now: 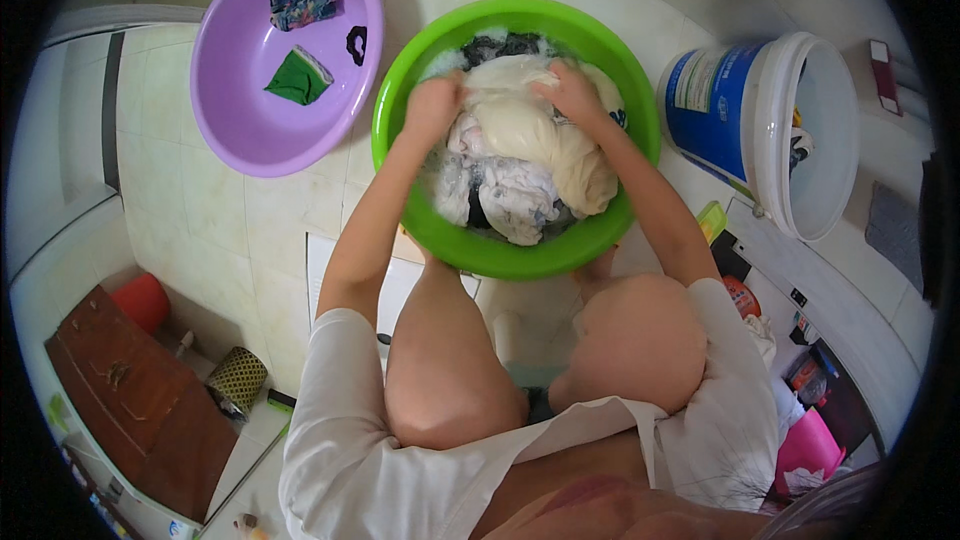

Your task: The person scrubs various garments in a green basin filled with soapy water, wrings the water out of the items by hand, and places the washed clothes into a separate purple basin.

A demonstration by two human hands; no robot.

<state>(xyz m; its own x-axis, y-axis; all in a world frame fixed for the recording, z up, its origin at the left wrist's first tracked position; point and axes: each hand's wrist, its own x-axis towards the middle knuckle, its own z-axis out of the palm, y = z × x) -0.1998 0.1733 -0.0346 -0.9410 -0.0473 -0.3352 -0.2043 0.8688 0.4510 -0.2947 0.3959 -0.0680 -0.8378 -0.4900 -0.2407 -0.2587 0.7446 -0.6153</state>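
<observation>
Two grips clench cream cloth [525, 125]: my left hand [434, 105] at ten o'clock, right hand [574, 96] at two; pull evenly.

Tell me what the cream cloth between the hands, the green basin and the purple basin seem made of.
Cream cloth: soft fabric, fibre unclear; it looks wet and bunches in bulging folds. Green basin: likely smooth moulded plastic, given its even colour and rounded rim. Purple basin: likely plastic too, with uniform colour and a slight sheen inside.
</observation>
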